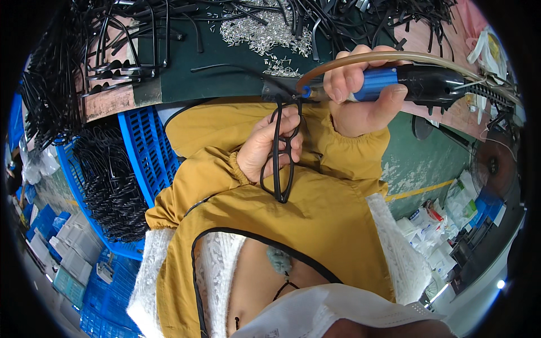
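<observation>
My left hand (255,147) grips a black eyeglass frame (276,160) below the table's front edge, with the rims hanging downward. A thin black temple arm (231,67) stretches left over the table from the frame's hinge end. My right hand (360,110) is closed around a powered screwdriver (425,84) with a blue and black body, held nearly level. Its tip points left and meets the hinge end of the frame at a small dark block (271,87) on the table edge. A brownish hose (389,57) curves above the right hand. The exact contact at the tip is too small to make out.
Small silvery metal pieces (256,34) lie heaped on the dark green tabletop (186,67). Black temple arms (360,22) pile up behind, and more frames (121,70) stand left. A blue basket (147,152) of black frames (107,186) sits lower left. A fan (493,166) stands right.
</observation>
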The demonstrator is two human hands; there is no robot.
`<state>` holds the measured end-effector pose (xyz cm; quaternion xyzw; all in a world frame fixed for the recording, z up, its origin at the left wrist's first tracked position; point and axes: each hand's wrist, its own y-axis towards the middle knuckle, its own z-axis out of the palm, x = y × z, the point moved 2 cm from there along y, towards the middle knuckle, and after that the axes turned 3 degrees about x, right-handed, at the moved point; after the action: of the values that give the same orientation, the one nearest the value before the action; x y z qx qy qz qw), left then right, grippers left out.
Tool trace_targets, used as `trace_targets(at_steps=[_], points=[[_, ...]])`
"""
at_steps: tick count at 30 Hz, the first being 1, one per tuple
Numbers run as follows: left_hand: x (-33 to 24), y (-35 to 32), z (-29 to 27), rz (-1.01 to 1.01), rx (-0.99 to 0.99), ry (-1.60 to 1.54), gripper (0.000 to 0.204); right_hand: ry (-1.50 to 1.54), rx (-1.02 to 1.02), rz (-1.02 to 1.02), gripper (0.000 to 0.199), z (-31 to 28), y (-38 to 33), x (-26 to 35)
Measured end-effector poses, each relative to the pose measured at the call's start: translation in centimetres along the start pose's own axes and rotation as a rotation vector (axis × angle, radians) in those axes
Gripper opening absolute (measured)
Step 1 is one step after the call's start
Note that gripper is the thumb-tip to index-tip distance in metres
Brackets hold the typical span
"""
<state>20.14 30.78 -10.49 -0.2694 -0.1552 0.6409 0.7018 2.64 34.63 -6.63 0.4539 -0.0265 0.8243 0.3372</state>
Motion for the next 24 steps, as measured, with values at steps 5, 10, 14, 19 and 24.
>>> trace_targets(at_steps=[5,10,14,19,24], points=[[0.6,0.8,-0.8,0.020,0.074,-0.031,0.032,0.071,0.018,-0.027,0.040,0.5,-0.1,-0.2],[0.6,0.8,-0.5,0.019,0.018,0.027,0.030,0.049,0.083,0.029,0.042,-0.3,-0.3,-0.6],[0.2,0.1,-0.1,0.028,-0.039,0.098,0.030,0.183,0.084,0.073,0.042,-1.1,1.6,-0.5],[-2.7,-1.7,-0.4,0.288,0.018,0.139,0.057,0.057,-0.083,-0.121,0.043,-1.7,6.8,-1.4],[-6.5,-3.2,0.2,0.508,0.126,0.262,0.066,0.380,-0.072,-0.164,0.032,-2.2,9.4,-2.5]])
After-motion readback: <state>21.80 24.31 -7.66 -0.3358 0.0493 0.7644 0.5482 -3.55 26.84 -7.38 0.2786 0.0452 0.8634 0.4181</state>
